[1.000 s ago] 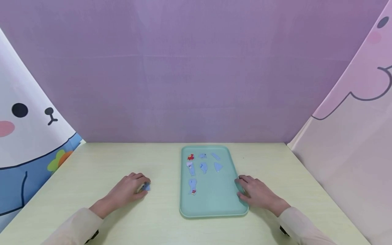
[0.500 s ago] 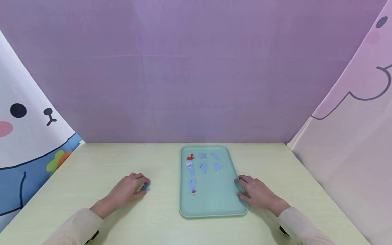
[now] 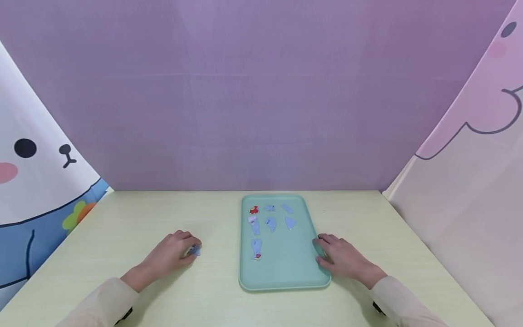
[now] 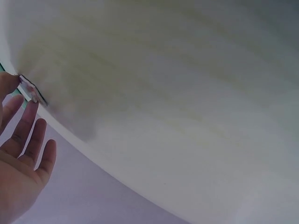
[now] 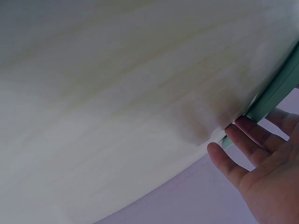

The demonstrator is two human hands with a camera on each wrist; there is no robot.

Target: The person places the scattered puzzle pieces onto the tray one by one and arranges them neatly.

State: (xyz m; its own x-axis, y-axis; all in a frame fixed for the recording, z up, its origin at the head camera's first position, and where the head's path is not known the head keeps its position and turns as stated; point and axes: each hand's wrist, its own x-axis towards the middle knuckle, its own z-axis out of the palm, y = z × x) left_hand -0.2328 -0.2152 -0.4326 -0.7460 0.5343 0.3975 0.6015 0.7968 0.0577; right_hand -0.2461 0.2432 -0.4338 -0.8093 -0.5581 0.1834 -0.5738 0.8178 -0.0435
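My left hand [image 3: 169, 255] rests on the table left of the tray, pinching a small stack of blue printed puzzle pieces [image 3: 196, 250] between thumb and fingers. The left wrist view shows this thin stack [image 4: 32, 88] low at the table surface, with the other fingers spread away from it. At the right rim of the green tray [image 3: 288, 265], my right hand [image 3: 343, 258] rests with fingers relaxed. Its fingertips touch the tray's side wall [image 5: 271, 102] in the right wrist view. Several flat blue puzzle pieces [image 3: 256, 247] lie spaced out in the tray.
A red piece [image 3: 254, 210] lies at the tray's far left corner. The pale wooden table [image 3: 216, 299] ends at a purple backdrop [image 3: 245, 113]. Printed cartoon cloths [image 3: 37, 190] hang at both sides.
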